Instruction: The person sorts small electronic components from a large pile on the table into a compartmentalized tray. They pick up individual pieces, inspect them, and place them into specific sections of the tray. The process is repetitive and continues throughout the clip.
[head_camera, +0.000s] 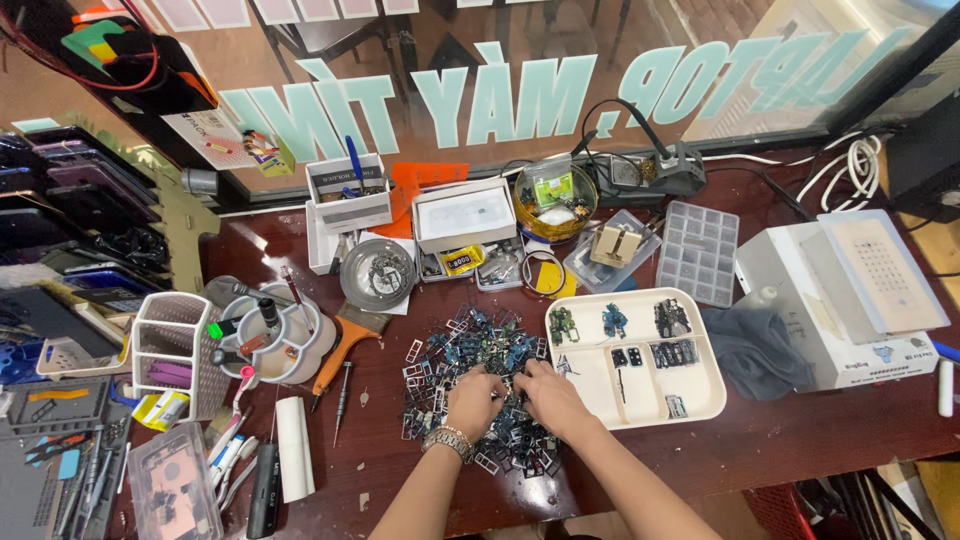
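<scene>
Both hands, left (474, 398) and right (545, 392), press fingers-down into parts pile (470, 350); grip hidden; tray (700, 400) lies right, nearer right hand.

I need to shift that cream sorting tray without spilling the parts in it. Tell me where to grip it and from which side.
Grip the tray by its raised rim, at the bare near-right corner, coming from the front edge of the bench. The rim gives the fingers a lip, and that corner compartment looks almost empty. The left side is poorer: the right hand and the parts pile crowd it. Keep it level; the compartments are shallow.
</scene>
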